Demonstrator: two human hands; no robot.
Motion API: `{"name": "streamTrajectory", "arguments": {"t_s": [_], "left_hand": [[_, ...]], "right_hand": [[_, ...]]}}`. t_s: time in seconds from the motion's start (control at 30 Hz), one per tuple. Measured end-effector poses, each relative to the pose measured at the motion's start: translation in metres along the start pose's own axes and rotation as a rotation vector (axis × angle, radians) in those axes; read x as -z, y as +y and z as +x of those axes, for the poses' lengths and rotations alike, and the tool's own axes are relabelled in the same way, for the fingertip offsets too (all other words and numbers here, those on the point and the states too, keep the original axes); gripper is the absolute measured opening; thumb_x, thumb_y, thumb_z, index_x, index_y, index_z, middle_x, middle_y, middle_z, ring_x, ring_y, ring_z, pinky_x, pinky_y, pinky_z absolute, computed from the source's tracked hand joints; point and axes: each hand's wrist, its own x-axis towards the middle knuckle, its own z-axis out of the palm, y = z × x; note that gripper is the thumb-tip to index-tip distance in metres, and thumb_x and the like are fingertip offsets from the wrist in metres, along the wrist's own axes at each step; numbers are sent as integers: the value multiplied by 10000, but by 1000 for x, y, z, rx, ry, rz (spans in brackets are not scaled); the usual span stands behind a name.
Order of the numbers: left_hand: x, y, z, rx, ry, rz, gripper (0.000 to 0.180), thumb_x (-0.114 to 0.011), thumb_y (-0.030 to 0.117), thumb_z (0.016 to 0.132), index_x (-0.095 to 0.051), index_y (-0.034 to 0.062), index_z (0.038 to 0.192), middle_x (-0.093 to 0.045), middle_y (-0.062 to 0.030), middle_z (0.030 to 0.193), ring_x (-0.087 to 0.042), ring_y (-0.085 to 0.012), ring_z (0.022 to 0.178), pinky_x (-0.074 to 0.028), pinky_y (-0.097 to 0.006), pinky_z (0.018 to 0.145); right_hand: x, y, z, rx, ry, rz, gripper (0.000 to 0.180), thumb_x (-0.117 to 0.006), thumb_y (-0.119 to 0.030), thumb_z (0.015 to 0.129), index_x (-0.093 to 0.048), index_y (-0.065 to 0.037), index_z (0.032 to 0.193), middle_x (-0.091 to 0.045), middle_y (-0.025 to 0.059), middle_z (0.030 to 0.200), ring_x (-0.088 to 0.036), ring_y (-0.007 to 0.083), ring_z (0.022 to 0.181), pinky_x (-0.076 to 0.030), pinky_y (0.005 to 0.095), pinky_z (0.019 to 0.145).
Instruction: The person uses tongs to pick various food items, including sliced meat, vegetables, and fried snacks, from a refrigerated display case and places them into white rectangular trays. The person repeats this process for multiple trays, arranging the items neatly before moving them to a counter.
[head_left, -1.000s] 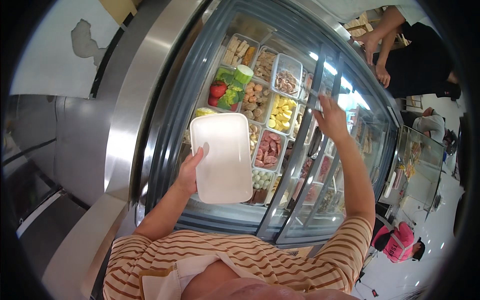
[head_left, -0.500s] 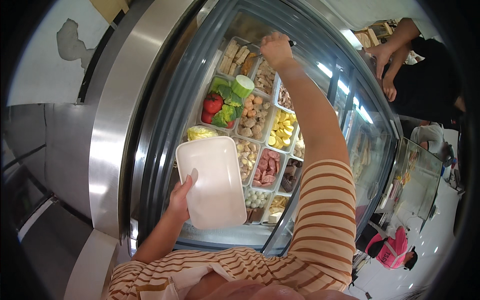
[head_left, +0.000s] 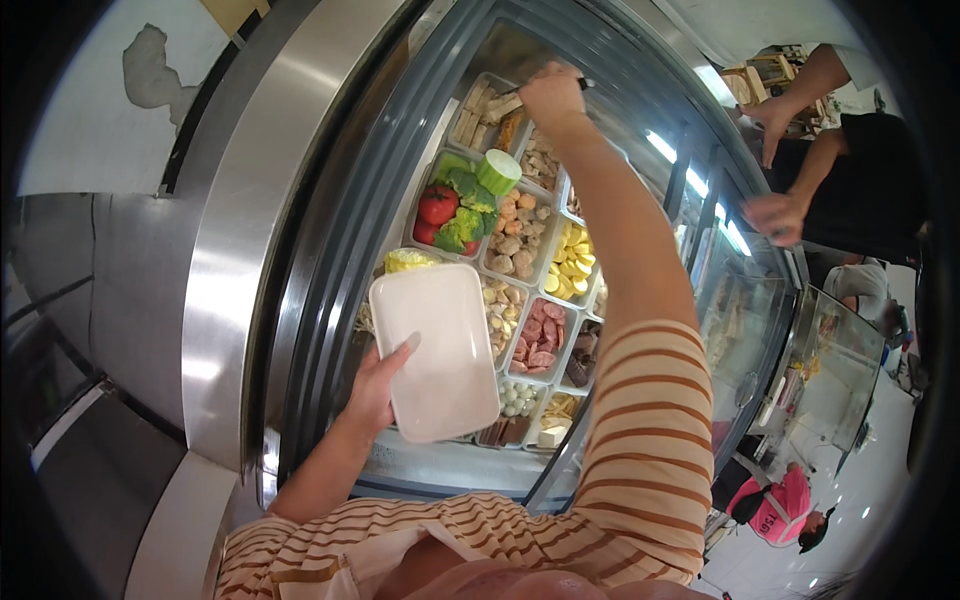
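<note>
I see the left hand (head_left: 378,385) gripping a white rectangular tray (head_left: 435,352) by its near left edge, thumb lying on top of it and the other fingers tucked underneath. The tray is held flat over the near end of the glass display case (head_left: 400,130), covering part of the food tubs below.

The right hand (head_left: 552,95) is stretched to the far end of the case, fingers closed around a dark thin tool (head_left: 583,84) — only its tip shows, so I cannot tell what it is. That hand sits just above the tub of tan sticks (head_left: 492,115).

Between the two hands lie the other tubs: one with a tomato (head_left: 437,204) and broccoli (head_left: 463,228), one of brownish balls (head_left: 515,235), one of yellow pieces (head_left: 568,262), and one of pink sliced meat (head_left: 537,340) just beside the tray's right edge.

At the upper right another person's hands (head_left: 775,215) are busy at a counter — well apart from my own.
</note>
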Motion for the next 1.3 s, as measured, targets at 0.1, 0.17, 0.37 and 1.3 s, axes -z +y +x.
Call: {"name": "streamTrajectory", "arguments": {"t_s": [0.1,0.17,0.37,1.3], "left_hand": [[-14,-3,16,-39,-62,13,448,-579,65,824,-439,-14,1242,-564,-164,1119,-587,-284,1003,-499,-397,862],[-21,-2,29,-74,-106,8,495,-569,-5,758,-441,-8,1236,-569,-162,1098,-597,-276,983,-503,-405,864],[-47,9,38,-47,-316,43,597,-505,-75,642,-441,2,1231,-572,-159,1096,-604,-278,975,-510,-413,856],[-26,0,70,3,-289,38,664,-478,-94,614,-436,-9,1272,-567,-164,1157,-585,-282,1041,-470,-385,914]], "right_hand": [[46,37,-69,-112,192,27,176,-594,-137,758,-660,-79,910,-647,39,882,-552,232,943,-448,407,710],[85,58,-121,-50,415,71,172,-600,-116,710,-618,-62,872,-608,24,814,-543,193,868,-417,335,628],[170,47,-269,286,608,182,253,-606,-136,686,-617,-47,923,-500,15,728,-479,175,754,-359,317,596],[-30,-34,-19,215,233,10,135,-598,-199,755,-695,-139,827,-645,8,879,-504,231,978,-403,413,785]]}}
